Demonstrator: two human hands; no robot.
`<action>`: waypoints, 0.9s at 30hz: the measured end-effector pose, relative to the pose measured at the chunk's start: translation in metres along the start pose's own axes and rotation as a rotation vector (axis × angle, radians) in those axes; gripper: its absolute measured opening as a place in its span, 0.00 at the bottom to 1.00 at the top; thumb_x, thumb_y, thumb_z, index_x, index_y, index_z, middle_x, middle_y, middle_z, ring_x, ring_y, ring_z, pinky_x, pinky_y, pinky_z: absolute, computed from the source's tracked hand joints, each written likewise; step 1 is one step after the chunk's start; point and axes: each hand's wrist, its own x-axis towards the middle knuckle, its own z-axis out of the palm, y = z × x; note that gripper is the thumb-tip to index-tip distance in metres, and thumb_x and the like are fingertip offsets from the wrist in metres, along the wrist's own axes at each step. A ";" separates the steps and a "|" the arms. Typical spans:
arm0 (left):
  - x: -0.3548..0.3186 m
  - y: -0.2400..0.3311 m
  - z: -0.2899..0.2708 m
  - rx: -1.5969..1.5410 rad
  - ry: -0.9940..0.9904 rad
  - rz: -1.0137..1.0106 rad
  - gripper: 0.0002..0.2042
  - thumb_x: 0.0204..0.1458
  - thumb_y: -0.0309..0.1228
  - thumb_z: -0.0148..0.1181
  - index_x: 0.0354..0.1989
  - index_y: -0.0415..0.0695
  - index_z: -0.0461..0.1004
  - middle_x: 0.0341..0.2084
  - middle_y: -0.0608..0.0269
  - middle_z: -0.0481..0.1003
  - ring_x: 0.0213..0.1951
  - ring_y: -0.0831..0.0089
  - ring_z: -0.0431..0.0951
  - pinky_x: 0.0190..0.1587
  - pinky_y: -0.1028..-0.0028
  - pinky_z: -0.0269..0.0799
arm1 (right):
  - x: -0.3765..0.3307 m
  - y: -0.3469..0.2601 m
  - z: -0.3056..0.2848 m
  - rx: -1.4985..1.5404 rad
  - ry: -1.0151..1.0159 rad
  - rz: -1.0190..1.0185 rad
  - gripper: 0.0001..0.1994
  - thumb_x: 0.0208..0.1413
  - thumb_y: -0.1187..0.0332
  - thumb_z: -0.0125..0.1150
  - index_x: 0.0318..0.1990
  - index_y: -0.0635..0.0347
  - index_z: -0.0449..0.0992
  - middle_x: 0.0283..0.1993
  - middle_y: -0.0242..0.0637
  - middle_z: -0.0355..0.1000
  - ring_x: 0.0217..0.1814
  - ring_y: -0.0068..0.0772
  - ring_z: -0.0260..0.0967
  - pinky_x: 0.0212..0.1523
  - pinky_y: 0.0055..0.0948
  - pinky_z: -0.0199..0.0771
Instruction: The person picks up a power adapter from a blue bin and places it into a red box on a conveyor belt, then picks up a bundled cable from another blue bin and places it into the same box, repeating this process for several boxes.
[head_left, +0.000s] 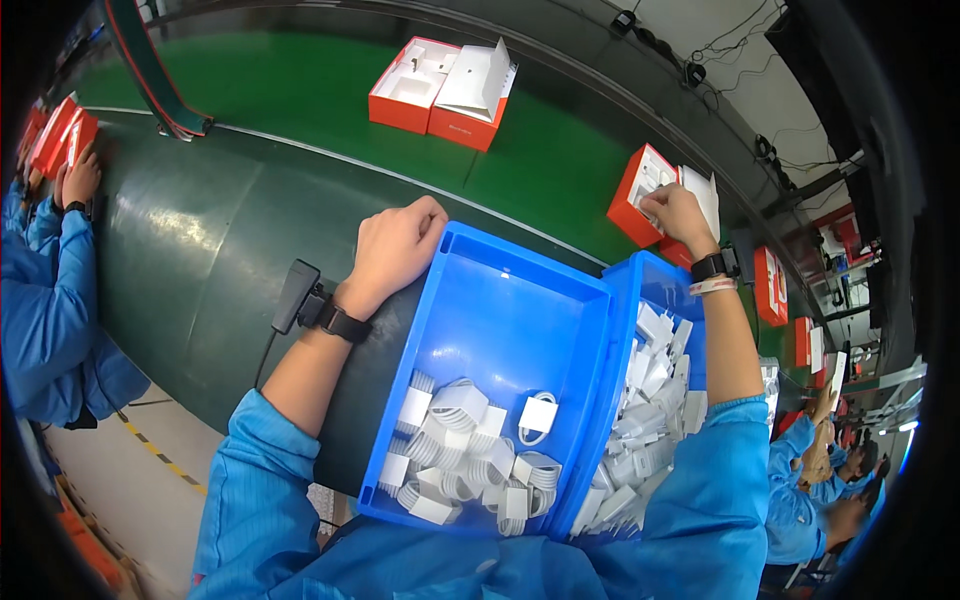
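My right hand (677, 212) reaches over an open orange-red box (632, 205) at the right, fingers pinched together at its white insert. Whatever those fingers hold, if anything, is too small to make out. My left hand (397, 248) is curled into a loose fist against the upper left corner of a blue bin (500, 300); I see nothing in it. Coiled white cables (459, 405) with white paper bands lie heaped in the near part of that bin, one coil (538, 418) a little apart. A second blue bin (650, 275) beside it holds many white power adapters (650, 390).
Another open orange-red box (405, 95) with a white insert sits on the green conveyor belt (300, 85), its white-flapped lid part (475, 85) alongside. More boxes (770, 285) stand further right. Co-workers in blue work at the left (60, 290) and right. A green-black strip (150, 75) arches over the belt.
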 end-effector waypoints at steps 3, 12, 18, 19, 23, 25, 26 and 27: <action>0.003 0.001 0.003 0.014 -0.009 0.006 0.09 0.54 0.37 0.55 0.32 0.46 0.76 0.16 0.62 0.73 0.21 0.62 0.75 0.27 0.67 0.67 | -0.001 0.020 -0.011 -0.076 0.013 -0.069 0.12 0.54 0.68 0.61 0.42 0.67 0.81 0.31 0.46 0.79 0.31 0.35 0.78 0.37 0.30 0.75; 0.006 -0.001 0.006 0.017 -0.024 -0.041 0.08 0.55 0.35 0.54 0.32 0.45 0.76 0.17 0.61 0.74 0.21 0.63 0.74 0.27 0.69 0.66 | -0.116 -0.052 -0.082 0.150 -0.538 -0.063 0.09 0.50 0.74 0.59 0.39 0.67 0.79 0.30 0.36 0.77 0.31 0.21 0.74 0.36 0.22 0.74; 0.008 0.004 0.011 -0.006 -0.004 -0.024 0.08 0.54 0.36 0.53 0.32 0.48 0.77 0.16 0.62 0.73 0.23 0.59 0.76 0.27 0.63 0.67 | -0.178 -0.006 -0.027 -0.256 -0.614 -0.403 0.27 0.41 0.65 0.71 0.52 0.59 0.73 0.47 0.44 0.71 0.54 0.46 0.67 0.54 0.38 0.69; 0.007 0.006 0.012 -0.006 -0.015 -0.029 0.08 0.55 0.36 0.53 0.33 0.48 0.77 0.16 0.61 0.74 0.23 0.59 0.76 0.28 0.63 0.67 | -0.186 -0.005 -0.026 -0.257 -0.612 -0.397 0.27 0.41 0.65 0.71 0.52 0.59 0.73 0.47 0.44 0.71 0.54 0.46 0.67 0.54 0.38 0.69; 0.004 0.007 0.010 0.007 -0.036 -0.064 0.09 0.56 0.36 0.53 0.32 0.44 0.75 0.18 0.59 0.75 0.22 0.63 0.75 0.28 0.70 0.68 | -0.191 -0.008 -0.024 -0.365 -0.469 -0.417 0.23 0.40 0.66 0.70 0.47 0.59 0.75 0.46 0.41 0.72 0.55 0.47 0.66 0.53 0.37 0.68; 0.004 0.011 0.010 -0.007 -0.047 -0.069 0.09 0.55 0.36 0.53 0.32 0.44 0.75 0.18 0.60 0.75 0.22 0.63 0.75 0.29 0.70 0.68 | -0.192 -0.007 -0.029 -0.407 -0.470 -0.361 0.21 0.39 0.65 0.71 0.44 0.58 0.76 0.44 0.40 0.73 0.55 0.47 0.66 0.52 0.38 0.68; 0.004 0.011 0.008 -0.011 -0.055 -0.083 0.09 0.55 0.36 0.53 0.33 0.44 0.75 0.18 0.60 0.74 0.22 0.64 0.75 0.29 0.70 0.68 | -0.191 -0.006 -0.031 -0.400 -0.483 -0.374 0.19 0.39 0.65 0.71 0.41 0.58 0.76 0.42 0.40 0.73 0.52 0.47 0.67 0.49 0.38 0.69; 0.003 0.011 0.009 -0.010 -0.051 -0.083 0.09 0.55 0.36 0.53 0.33 0.44 0.75 0.18 0.60 0.74 0.22 0.64 0.75 0.29 0.70 0.68 | -0.191 -0.005 -0.034 -0.394 -0.495 -0.387 0.17 0.39 0.64 0.71 0.38 0.58 0.77 0.40 0.40 0.74 0.50 0.47 0.69 0.47 0.38 0.70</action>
